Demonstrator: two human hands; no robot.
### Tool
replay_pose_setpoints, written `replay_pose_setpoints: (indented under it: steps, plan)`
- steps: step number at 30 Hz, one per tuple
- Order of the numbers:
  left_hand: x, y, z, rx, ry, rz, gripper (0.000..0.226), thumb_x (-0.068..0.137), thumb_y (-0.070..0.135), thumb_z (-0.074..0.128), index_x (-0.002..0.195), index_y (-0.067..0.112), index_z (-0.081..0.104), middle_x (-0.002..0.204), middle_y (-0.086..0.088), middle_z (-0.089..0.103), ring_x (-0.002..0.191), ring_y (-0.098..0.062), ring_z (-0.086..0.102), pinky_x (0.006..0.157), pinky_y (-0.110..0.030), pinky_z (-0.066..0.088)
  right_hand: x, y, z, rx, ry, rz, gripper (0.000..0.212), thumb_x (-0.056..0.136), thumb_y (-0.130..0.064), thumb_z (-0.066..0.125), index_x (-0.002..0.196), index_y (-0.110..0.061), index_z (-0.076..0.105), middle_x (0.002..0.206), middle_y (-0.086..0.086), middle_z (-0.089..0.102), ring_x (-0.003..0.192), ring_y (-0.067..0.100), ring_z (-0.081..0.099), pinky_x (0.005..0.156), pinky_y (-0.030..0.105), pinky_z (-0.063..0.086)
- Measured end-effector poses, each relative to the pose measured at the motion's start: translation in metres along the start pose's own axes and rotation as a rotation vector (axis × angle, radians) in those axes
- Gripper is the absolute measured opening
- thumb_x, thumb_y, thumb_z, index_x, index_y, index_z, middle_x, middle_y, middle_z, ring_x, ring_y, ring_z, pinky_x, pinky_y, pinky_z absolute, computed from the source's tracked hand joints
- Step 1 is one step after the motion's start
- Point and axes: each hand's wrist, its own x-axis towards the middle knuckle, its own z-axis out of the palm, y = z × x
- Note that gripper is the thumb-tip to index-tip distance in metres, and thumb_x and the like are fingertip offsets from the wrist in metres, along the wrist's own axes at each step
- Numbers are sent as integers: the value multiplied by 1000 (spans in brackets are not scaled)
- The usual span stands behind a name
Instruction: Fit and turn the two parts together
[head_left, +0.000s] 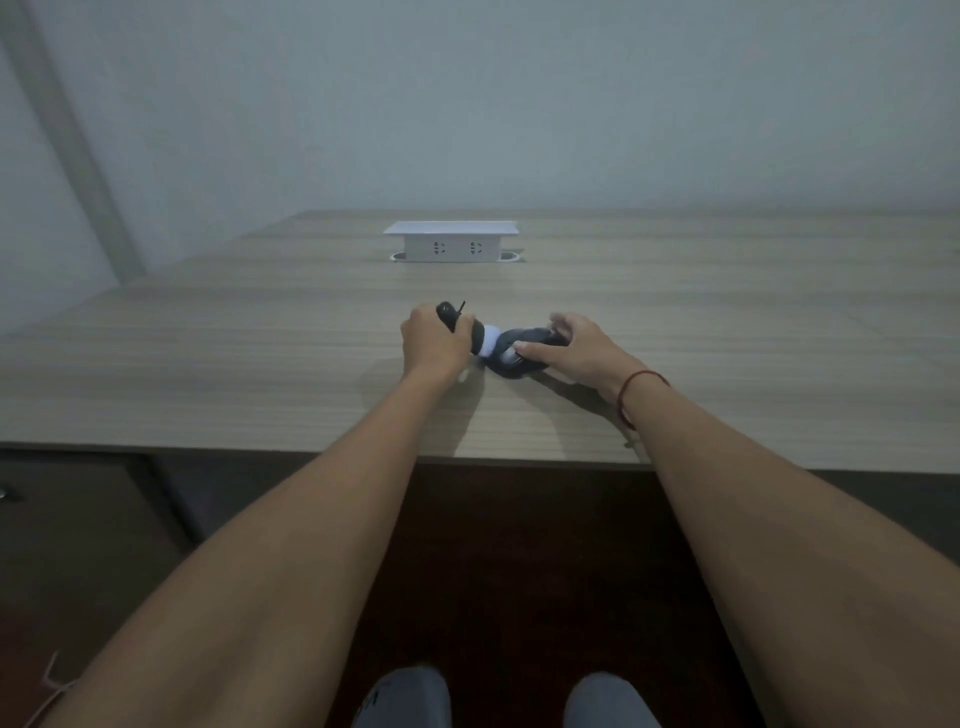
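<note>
A bundle of dark grey and white fabric (496, 345), possibly socks, lies on the wooden table (260, 364) between my two hands. My left hand (434, 345) grips its left end, with a dark rounded part sticking out above my fist. My right hand (571, 351) holds the right end, thumb pressed on the dark cloth and fingers curled over it. A red string bracelet (631, 387) circles my right wrist.
A white pop-up socket box (451, 241) stands raised from the table further back, in the middle. A pale wall rises behind the table. Below the near table edge are dark cabinet fronts, a reddish floor and my two shoes (506, 699).
</note>
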Motion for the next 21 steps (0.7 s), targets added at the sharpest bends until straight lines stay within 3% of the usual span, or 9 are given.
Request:
replay_pose_setpoints:
  steps: [4, 6, 9, 12, 15, 18, 21]
  plan:
    - [8, 10, -3, -12, 25, 37, 36, 90, 31, 61, 92, -4, 64, 100, -21, 67, 89, -31, 61, 63, -21, 33, 3, 0, -3, 34, -39, 44, 90, 82, -33, 74, 151, -7, 22, 155, 12, 33, 137, 24, 38, 111, 34, 33]
    - [8, 10, -2, -16, 31, 32, 37, 90, 32, 60, 94, -4, 63, 102, -22, 66, 91, -32, 60, 67, -24, 35, 4, 0, 2, -7, 14, 50, 91, 81, -39, 74, 150, -7, 25, 152, 11, 36, 135, 25, 40, 107, 33, 35]
    - [5, 1, 1, -7, 21, -4, 35, 90, 31, 60, 99, -3, 62, 106, -19, 65, 94, -30, 61, 71, -28, 39, 2, 1, 12, -97, 170, 65, 102, 65, -61, 77, 140, -6, 37, 142, 9, 44, 127, 26, 46, 102, 37, 42]
    - [3, -3, 0, -25, 23, 18, 28, 90, 29, 60, 89, 2, 62, 91, -13, 64, 85, -27, 60, 68, -28, 44, -1, -2, 19, -201, 261, 52, 93, 56, -70, 76, 121, -10, 50, 123, 4, 54, 113, 23, 53, 95, 39, 48]
    - [6, -1, -5, -66, -26, 56, 27, 89, 30, 62, 77, 6, 59, 73, -5, 59, 71, -22, 56, 59, -26, 46, 2, -2, 19, -218, 193, 46, 85, 57, -68, 77, 118, -14, 51, 113, -1, 58, 106, 21, 57, 93, 42, 49]
    - [12, 3, -5, -123, -87, 63, 30, 86, 34, 64, 79, 5, 63, 81, -14, 68, 78, -30, 67, 74, -39, 57, 1, -4, 10, -116, 37, 24, 78, 66, -53, 80, 125, -12, 51, 115, 0, 57, 102, 18, 54, 91, 34, 46]
    - [13, 7, -4, 62, -107, 54, 26, 91, 28, 61, 88, 2, 63, 94, -15, 64, 81, -26, 58, 69, -30, 43, 1, -5, 0, -24, -65, 15, 74, 74, -37, 80, 133, -6, 49, 113, -1, 52, 98, 13, 46, 83, 26, 37]
